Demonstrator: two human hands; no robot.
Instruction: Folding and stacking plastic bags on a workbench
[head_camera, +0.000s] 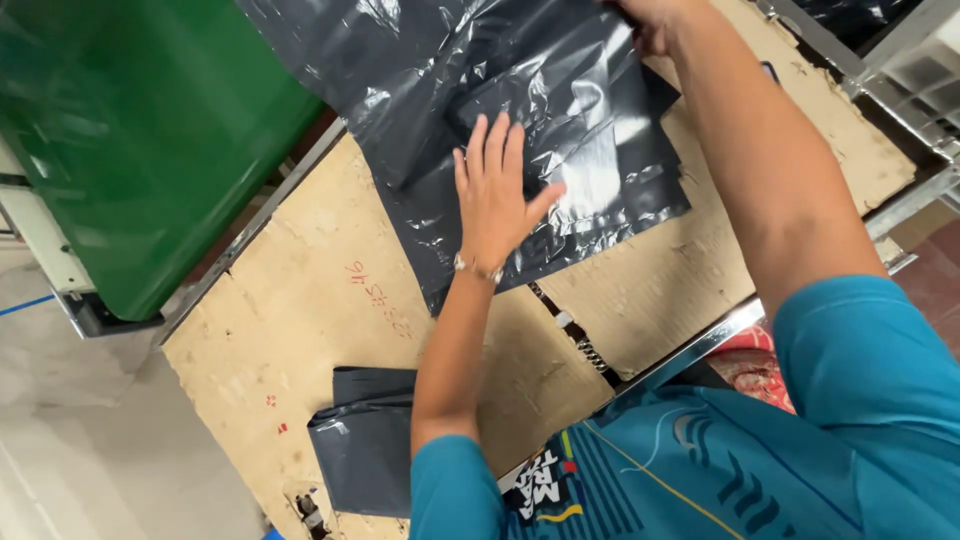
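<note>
The tabletop is faced with worn brown cardboard, scuffed and pitted, with a metal rail showing along its edges. Across the far part of it lies a large dark grey plastic bag, thin, glossy and heavily creased, with light glaring off its wrinkles. On top of that sheet sits a smaller dark grey folded plastic bag, roughly rectangular and just as shiny; its long axis runs from the far edge of the tabletop toward the near right edge, with one corner reaching out over bare cardboard. My left hand lies flat on the plastic at the near left side of the folded bag: fingers straight and together, thumb spread out toward the right, palm pressing down. This grip is fully released and grasps nothing; it only rests on the film. A thin bracelet circles that wrist. My right hand is at the far edge of the tabletop, at the top end of the folded bag, and is cut off by the picture's edge; the fingers appear curled at the plastic, but I cannot tell whether this grip is clenched on it. Near the near left corner of the tabletop a separate stack of folded grey bags lies flat, matte and smoother, well apart from both hands. A green bin of hard plastic stands beyond the left edge.
</note>
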